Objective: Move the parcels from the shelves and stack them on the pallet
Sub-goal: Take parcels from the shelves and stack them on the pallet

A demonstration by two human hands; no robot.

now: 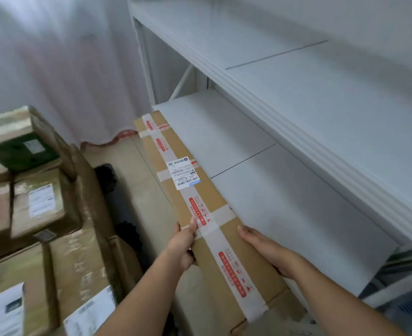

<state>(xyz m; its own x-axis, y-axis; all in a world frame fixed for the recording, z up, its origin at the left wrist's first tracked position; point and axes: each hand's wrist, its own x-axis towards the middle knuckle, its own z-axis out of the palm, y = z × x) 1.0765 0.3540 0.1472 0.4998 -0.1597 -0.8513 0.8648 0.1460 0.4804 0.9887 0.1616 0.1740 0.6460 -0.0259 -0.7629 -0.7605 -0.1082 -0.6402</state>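
White shelves (pixel 297 98) fill the right side, two grey boards visible, one above the other; a pale curtain (pixel 54 57) hangs far left. Left side: stacked brown boxes (pixel 42 202) with white labels, blurred; a darker green-topped one sits on top at far left. Something black (pixel 108 180) shows on the tiled floor (pixel 137 170) between stack and shelves, probably the pallet, can't tell. Long flat cardboard parcel (pixel 195 197), taped lengthwise and across, red print on the tape, white shipping label near its middle, runs along the lower shelf's front edge, far end by the shelf's corner, near end low in frame. Left hand (pixel 183 246) grips its left edge, thumb on top, fingers curled under. Right hand (pixel 265 248) lies along the right edge with straight fingers, pressing the side. Both hands are at the parcel's near half.
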